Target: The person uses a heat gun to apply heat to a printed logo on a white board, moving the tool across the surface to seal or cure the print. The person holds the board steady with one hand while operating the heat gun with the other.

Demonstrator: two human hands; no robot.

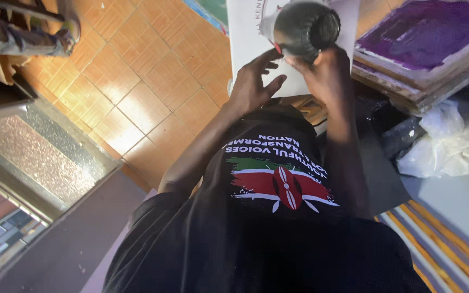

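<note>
Black T-shirt [267, 239] fills the lower frame, worn by the person; its chest carries a red, green, white and black flag print with white lettering above it. Beyond the shirt, both forearms extend to a dark hair dryer [301, 26], which sits at the top centre of the view with its round mesh grille facing right. The right hand [328, 76] is directly beneath the dryer, fingers wrapped around its lower body or handle, holding it up. The left hand [253, 81] is just left of the dryer, fingers spread and loosely curved, fingertips at or very near the casing; actual contact cannot be confirmed. Behind the dryer lies a white printed sheet [245, 32], partly covered by it.

Right of the dryer stands a stack of wooden-framed printing screens [424, 49], the topmost stained purple. Below that stack, a crumpled clear plastic bag [443, 144] rests on a pale grey work surface [462, 201]. A striped cloth [441, 249] in orange, white and dark bands hangs at that surface's near edge.

Left of the dryer, the floor is orange-brown square tile [137, 81] with pale grout lines. Further left, a speckled stone sill with a metal frame [39, 157] runs diagonally. Cluttered, indistinct items [23, 27] occupy the upper left corner.
</note>
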